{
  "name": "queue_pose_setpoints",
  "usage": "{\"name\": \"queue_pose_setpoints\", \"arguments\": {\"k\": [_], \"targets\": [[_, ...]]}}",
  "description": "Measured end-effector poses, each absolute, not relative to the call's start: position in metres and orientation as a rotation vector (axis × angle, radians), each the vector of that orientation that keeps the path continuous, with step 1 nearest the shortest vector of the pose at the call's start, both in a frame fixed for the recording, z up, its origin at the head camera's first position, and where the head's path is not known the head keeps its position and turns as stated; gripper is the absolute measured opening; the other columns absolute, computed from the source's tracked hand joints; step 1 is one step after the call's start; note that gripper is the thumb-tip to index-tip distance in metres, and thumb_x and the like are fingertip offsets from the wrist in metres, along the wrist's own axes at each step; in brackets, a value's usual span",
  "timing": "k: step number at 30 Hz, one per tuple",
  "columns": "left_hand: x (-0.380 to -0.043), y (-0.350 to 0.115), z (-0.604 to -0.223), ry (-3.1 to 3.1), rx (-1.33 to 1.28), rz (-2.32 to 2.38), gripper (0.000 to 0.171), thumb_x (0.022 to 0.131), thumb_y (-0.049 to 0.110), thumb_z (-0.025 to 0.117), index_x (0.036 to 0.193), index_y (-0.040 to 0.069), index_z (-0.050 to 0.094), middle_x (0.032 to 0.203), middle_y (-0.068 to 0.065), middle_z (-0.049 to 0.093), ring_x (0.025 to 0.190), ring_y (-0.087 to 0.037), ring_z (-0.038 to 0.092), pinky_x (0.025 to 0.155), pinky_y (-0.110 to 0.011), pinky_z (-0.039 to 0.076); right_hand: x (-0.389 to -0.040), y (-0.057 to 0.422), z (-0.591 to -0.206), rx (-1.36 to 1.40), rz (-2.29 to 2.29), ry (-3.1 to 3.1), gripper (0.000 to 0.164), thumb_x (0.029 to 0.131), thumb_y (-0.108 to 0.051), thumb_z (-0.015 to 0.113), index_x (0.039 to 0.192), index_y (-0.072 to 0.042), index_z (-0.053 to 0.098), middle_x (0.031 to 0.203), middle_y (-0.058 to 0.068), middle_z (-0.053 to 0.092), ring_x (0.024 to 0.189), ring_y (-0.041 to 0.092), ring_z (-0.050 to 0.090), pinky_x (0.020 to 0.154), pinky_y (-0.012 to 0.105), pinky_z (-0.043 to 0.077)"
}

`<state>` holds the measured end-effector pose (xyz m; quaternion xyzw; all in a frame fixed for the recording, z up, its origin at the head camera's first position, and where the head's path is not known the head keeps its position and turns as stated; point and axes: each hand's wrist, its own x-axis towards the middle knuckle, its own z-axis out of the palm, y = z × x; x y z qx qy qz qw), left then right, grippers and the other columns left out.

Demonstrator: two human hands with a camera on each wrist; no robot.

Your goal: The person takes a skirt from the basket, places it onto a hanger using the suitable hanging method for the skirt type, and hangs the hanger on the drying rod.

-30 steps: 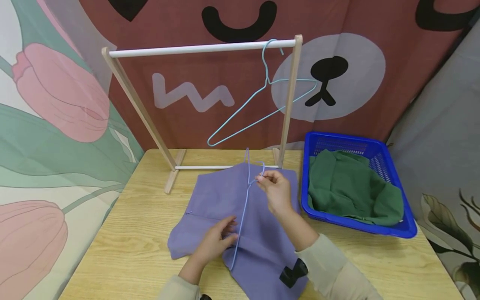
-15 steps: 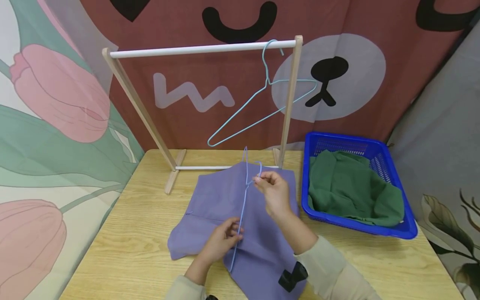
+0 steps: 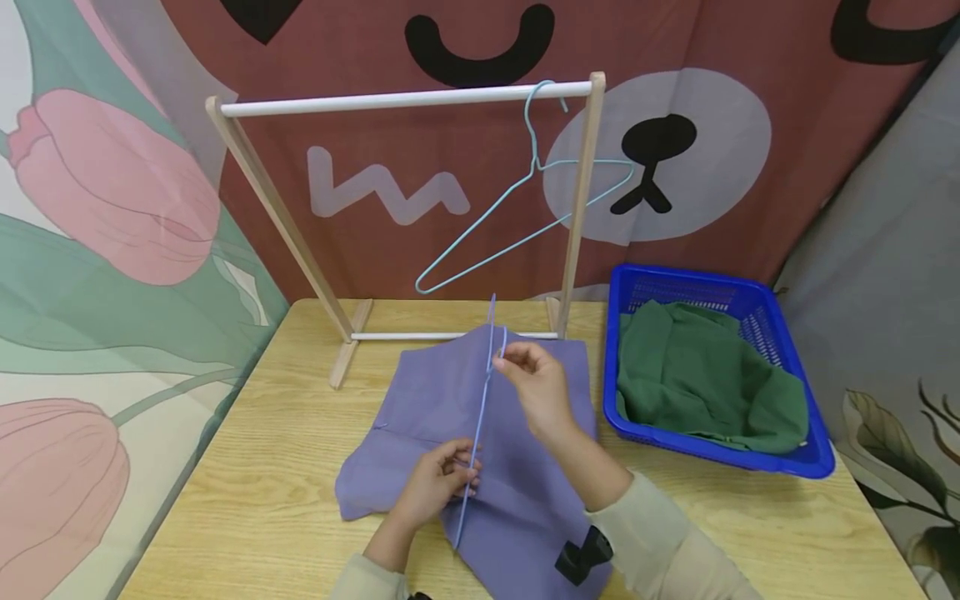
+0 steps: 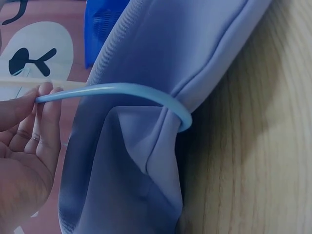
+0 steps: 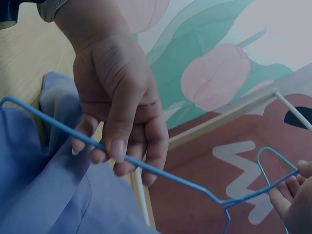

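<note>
The left hand (image 3: 431, 483) pinched one arm of a slim, bluish-lilac clothes hanger (image 3: 482, 417) between thumb and fingers; the right hand (image 3: 538, 392) pinched it near its hook, above a smooth purple cloth garment (image 3: 427, 379) on the pale wood-grain table (image 3: 262, 467).

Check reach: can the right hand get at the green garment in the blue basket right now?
Likely yes, once it lets go: the right hand pinches the periwinkle clothes hanger, but the green garment lies uncovered in the open-topped blue plastic basket on that side.
</note>
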<state>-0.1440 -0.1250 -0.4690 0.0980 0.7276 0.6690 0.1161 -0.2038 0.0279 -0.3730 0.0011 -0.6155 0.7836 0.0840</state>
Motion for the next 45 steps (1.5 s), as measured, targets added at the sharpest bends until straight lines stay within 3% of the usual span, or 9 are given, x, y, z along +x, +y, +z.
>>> {"name": "queue_pose_setpoints", "arguments": {"k": [6, 14, 20, 28, 32, 37, 45], "targets": [[-0.144, -0.133, -0.468, 2.09, 0.204, 2.043, 0.03, 0.079, -0.011, 0.05, 0.108, -0.015, 0.045, 0.083, -0.012, 0.054, 0.067, -0.013, 0.057, 0.059, -0.029, 0.05, -0.204, 0.045, -0.381, 0.023, 2.32, -1.898, 0.022, 0.075, 0.008, 0.059, 0.094, 0.016, 0.051, 0.08, 0.003, 0.059, 0.074, 0.008, 0.055, 0.071, 0.022, 0.045], [-0.144, -0.148, -0.463, 2.038, 0.141, 2.058, 0.025, 0.081, -0.008, 0.049, 0.104, -0.015, 0.042, 0.081, -0.008, 0.051, 0.068, -0.014, 0.057, 0.062, -0.032, 0.051, -0.203, 0.084, -0.397, -0.031, 2.172, -2.246, 0.023, 0.08, -0.002, 0.058, 0.101, 0.007, 0.053, 0.097, 0.016, 0.056, 0.083, 0.012, 0.053, 0.077, 0.026, 0.043], [-0.146, -0.157, -0.454, 1.999, 0.158, 2.103, 0.024, 0.082, -0.009, 0.047, 0.103, -0.017, 0.039, 0.081, -0.008, 0.049, 0.068, -0.015, 0.056, 0.061, -0.033, 0.051, -0.198, 0.106, -0.403, 0.036, 2.062, -2.379, 0.034, 0.081, -0.01, 0.059, 0.11, 0.005, 0.05, 0.107, 0.021, 0.052, 0.094, 0.021, 0.051, 0.082, 0.03, 0.041], [-0.145, -0.167, -0.448, 1.997, 0.119, 2.13, 0.022, 0.082, -0.011, 0.044, 0.102, -0.017, 0.037, 0.082, -0.007, 0.047, 0.067, -0.015, 0.056, 0.059, -0.033, 0.051, -0.195, 0.134, -0.409, 0.07, 1.829, -2.513, 0.039, 0.082, -0.014, 0.059, 0.114, 0.004, 0.047, 0.109, 0.02, 0.052, 0.097, 0.027, 0.05, 0.075, 0.025, 0.044], [-0.144, -0.171, -0.446, 1.992, 0.101, 2.173, 0.023, 0.082, -0.01, 0.045, 0.102, -0.017, 0.038, 0.085, -0.008, 0.045, 0.066, -0.015, 0.055, 0.058, -0.033, 0.051, -0.191, 0.153, -0.411, 0.014, 1.768, -2.594, 0.048, 0.084, -0.025, 0.057, 0.12, 0.003, 0.041, 0.114, 0.02, 0.048, 0.102, 0.029, 0.046, 0.08, 0.033, 0.042], [-0.145, -0.176, -0.443, 1.953, 0.019, 2.264, 0.017, 0.081, -0.009, 0.046, 0.098, -0.007, 0.046, 0.085, -0.007, 0.044, 0.07, -0.014, 0.051, 0.056, -0.03, 0.05, -0.186, 0.18, -0.412, -0.054, 1.653, -2.702, 0.059, 0.085, -0.037, 0.051, 0.125, 0.002, 0.035, 0.119, 0.021, 0.043, 0.107, 0.033, 0.041, 0.083, 0.045, 0.039], [-0.146, -0.183, -0.437, 1.873, -0.098, 2.411, 0.018, 0.081, -0.007, 0.048, 0.088, 0.008, 0.056, 0.082, -0.005, 0.044, 0.068, -0.013, 0.05, 0.054, -0.023, 0.048, -0.18, 0.223, -0.409, -0.137, 1.376, -2.856, 0.07, 0.087, -0.047, 0.039, 0.13, 0.006, 0.024, 0.123, 0.029, 0.034, 0.109, 0.043, 0.034, 0.079, 0.052, 0.037]]}}
